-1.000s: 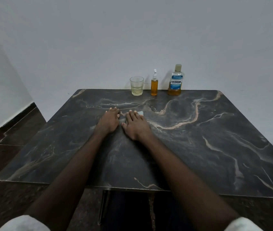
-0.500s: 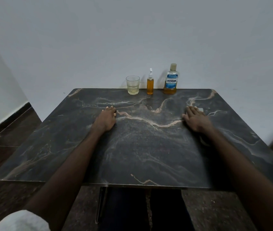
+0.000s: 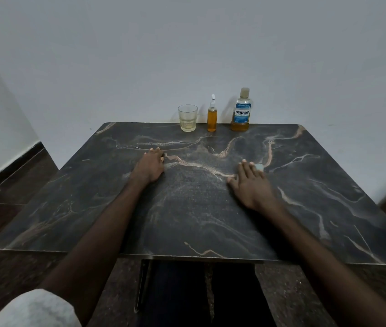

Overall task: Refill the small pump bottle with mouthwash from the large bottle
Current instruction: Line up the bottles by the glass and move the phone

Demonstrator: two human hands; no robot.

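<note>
The small pump bottle [image 3: 211,117], filled with orange liquid, stands at the table's far edge. To its right is the large Listerine bottle [image 3: 242,112], capped, with a low band of amber liquid at its bottom. My left hand [image 3: 150,166] lies flat on the dark marble table [image 3: 187,208], left of centre and holding nothing. My right hand [image 3: 251,185] rests palm down right of centre, pressing a pale cloth [image 3: 259,167] that shows past its fingertips. Both hands are well short of the bottles.
A clear glass tumbler [image 3: 187,118] with a little pale liquid stands left of the pump bottle. A white wall rises directly behind the table's far edge. Dark floor shows on both sides, and my legs are under the near edge.
My right hand slid with the cloth from beside the left hand out to the right, then came back a little leftward and toward me. The left hand stayed put.
</note>
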